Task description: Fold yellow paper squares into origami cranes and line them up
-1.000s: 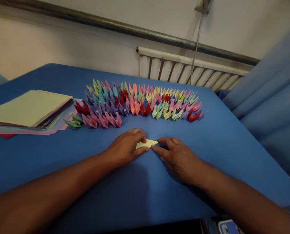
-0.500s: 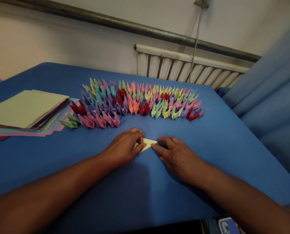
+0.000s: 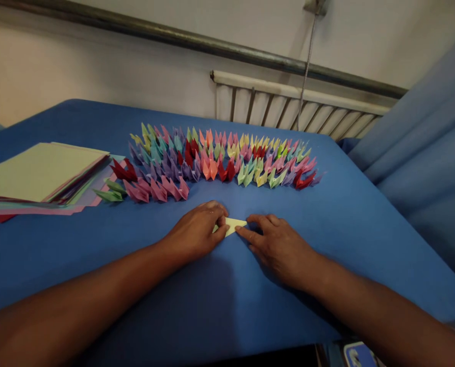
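A small piece of pale yellow folded paper [image 3: 233,225] lies on the blue table between my hands, its narrow tip pointing right. My left hand [image 3: 200,229] is closed, with thumb and curled fingers pinching the paper's left part and hiding it. At the right tip, the thumb of my right hand [image 3: 283,245] presses on the paper's near edge while the forefinger rests at its far side. The other fingers of that hand are bent. Just beyond stand rows of folded paper cranes [image 3: 210,169] in many colours.
On the left, a stack of coloured paper sheets [image 3: 40,171] has a pale yellow one on top. A radiator [image 3: 266,79] and a metal pipe [image 3: 197,46] run along the wall behind the blue table [image 3: 350,214]. Blue curtain cloth [image 3: 430,132] hangs at the right.
My right thumb has slid slightly left along the folded paper's near edge. Otherwise both hands stay nearly in place.
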### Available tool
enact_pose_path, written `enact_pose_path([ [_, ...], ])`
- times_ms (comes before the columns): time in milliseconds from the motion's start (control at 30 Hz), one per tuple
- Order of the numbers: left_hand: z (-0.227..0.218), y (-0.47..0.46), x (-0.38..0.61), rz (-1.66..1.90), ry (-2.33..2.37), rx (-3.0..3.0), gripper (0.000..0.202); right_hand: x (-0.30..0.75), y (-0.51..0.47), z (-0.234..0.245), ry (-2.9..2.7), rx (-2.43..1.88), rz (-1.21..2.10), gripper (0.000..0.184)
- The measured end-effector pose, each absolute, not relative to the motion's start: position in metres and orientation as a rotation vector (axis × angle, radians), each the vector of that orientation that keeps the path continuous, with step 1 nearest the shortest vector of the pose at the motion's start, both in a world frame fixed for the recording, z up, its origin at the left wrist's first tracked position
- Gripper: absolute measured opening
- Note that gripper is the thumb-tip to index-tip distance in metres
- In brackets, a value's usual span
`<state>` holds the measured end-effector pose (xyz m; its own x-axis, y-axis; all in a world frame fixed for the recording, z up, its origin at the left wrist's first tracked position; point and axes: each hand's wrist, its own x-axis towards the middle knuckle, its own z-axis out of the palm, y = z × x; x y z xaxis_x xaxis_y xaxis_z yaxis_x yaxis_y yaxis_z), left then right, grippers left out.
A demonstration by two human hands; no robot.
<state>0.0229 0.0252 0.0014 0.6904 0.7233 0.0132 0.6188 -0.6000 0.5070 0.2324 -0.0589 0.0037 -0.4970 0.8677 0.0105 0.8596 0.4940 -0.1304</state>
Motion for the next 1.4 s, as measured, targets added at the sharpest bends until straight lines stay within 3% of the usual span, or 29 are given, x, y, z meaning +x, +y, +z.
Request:
enact_pose_path([
  [567, 0.002, 0.025, 0.021, 0.279, 1.073, 2.471, 0.008, 0.233, -0.057, 0.007, -2.585, -1.587, 0.223, 0.042],
  [867, 0.008, 0.022, 0.021, 0.135, 0.972, 2.745, 0.024, 0.226, -0.058, 0.003, -2.571, -1.631, 0.189, 0.047],
  [1400, 0.009, 0.019, 0.027, 0.022, 0.864, 3.052, 0.026, 0.230, -0.061, 0.006, -2.550, -1.619, 0.234, 0.042],
])
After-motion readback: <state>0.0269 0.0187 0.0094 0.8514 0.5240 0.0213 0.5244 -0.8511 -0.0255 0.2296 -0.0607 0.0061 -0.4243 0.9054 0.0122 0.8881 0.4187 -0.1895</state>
